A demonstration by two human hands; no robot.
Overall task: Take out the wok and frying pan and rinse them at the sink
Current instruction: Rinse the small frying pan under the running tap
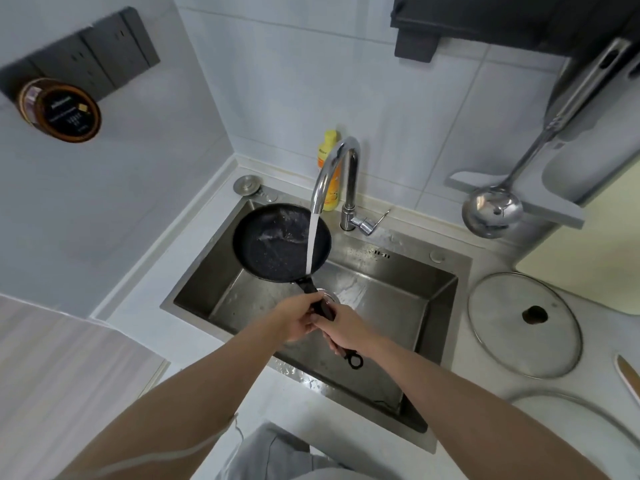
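Note:
A small black frying pan (277,242) hangs over the steel sink (446,296), tilted, with its bowl under the curved tap (334,168). A white stream of water runs from the tap onto the pan's near edge, and water splashes inside the pan. My left hand (298,322) grips the black handle just behind the pan. My right hand (346,330) grips the same handle further back, and the handle's ring end sticks out below it. At the lower right edge a curved metal rim (568,401) shows; whether it is the wok I cannot tell.
A glass lid (519,323) lies on the counter right of the sink. A steel ladle (493,211) hangs over a grey shelf at the right. A yellow bottle (329,157) stands behind the tap. The tap lever (372,221) points right. A jar (62,110) sits at the upper left.

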